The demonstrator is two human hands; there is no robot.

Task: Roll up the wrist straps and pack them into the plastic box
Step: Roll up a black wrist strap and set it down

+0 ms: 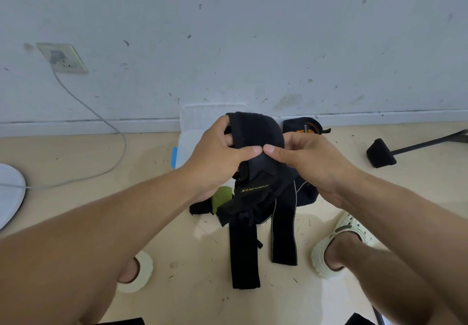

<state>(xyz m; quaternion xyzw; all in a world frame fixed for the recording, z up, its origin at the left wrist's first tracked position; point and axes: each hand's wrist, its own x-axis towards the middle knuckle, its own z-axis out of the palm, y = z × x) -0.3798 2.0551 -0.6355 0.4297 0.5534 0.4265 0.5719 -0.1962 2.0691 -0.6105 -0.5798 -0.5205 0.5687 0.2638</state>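
Left hand [217, 152] and right hand [311, 162] grip wrist strap [255, 132] between them.

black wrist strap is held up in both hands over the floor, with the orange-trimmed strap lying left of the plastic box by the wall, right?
One thing is off: the orange-trimmed strap lies to the right of the plastic box, not left. The head view shows it by the wall. The rest holds: the left hand and the right hand both grip the black wrist strap above the floor.
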